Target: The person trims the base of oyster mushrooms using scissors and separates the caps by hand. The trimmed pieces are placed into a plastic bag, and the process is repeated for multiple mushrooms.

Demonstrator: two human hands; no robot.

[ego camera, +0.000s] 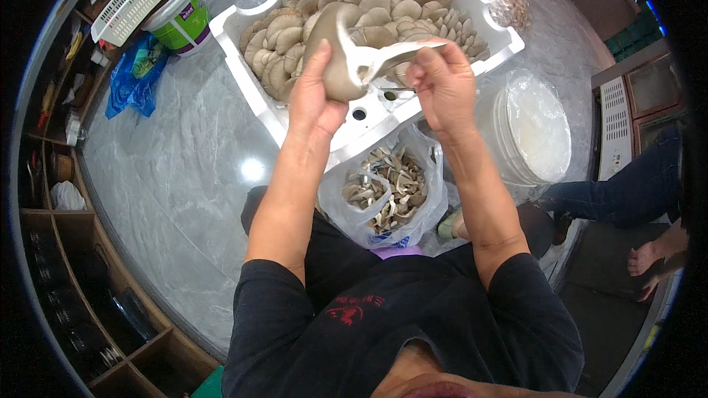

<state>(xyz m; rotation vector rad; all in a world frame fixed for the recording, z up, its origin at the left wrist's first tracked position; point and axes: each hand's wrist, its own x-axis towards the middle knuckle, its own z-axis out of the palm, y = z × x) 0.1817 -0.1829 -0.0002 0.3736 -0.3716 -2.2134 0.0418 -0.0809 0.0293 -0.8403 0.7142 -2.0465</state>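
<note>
A large grey-brown oyster mushroom (337,74) is held in my left hand (315,94), thumb over the cap and fingers beneath. Its white stem side faces right, with a small hollow in it. My right hand (445,85) pinches a torn flap (406,52) that still joins the mushroom at the stem. A thin metal blade (397,89) pokes out from under my right fingers; its handle is hidden. Below both hands is a white foam box (265,124) heaped with oyster mushrooms (376,0). Between my knees, a clear plastic bag (337,204) holds mushroom trimmings (395,188).
A plastic-covered white bucket (534,127) stands right of the box. Another person's jeans leg (619,182) and hand (641,260) are at the right. Blue bag (135,77), green bucket (180,19) and white basket (141,0) are at upper left; wooden shelves (94,232) line the left.
</note>
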